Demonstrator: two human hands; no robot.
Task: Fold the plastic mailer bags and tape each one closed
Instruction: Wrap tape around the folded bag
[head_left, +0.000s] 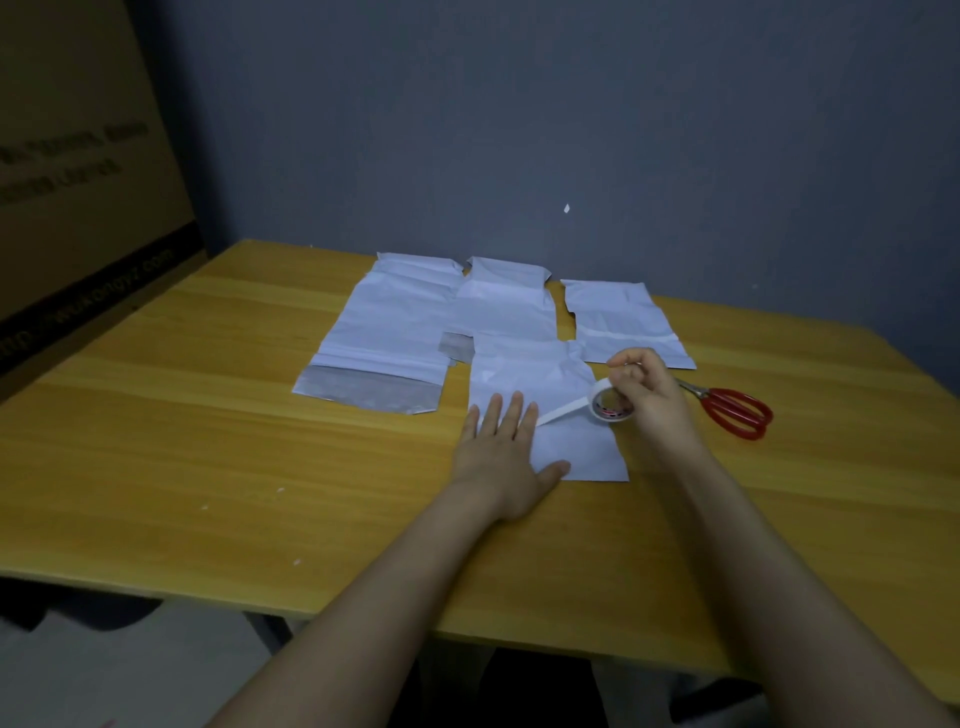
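Observation:
A folded white mailer bag (540, 379) lies on the wooden table (208, 415) in front of me. My left hand (506, 452) lies flat on its left edge, fingers spread, pinning the free end of a tape strip. My right hand (649, 395) grips a white tape roll (605, 405) just above the bag's right side, and the strip (563, 413) runs taut from the roll to my left fingers. Three more mailer bags lie behind: one at left (384, 332) with its grey flap open, one in the middle (506, 301), one at right (618, 322).
Red-handled scissors (735, 410) lie on the table right of my right hand. A large cardboard box (78, 182) stands against the table's left side. A grey wall (519, 130) runs behind the table. The table's front edge is near my forearms.

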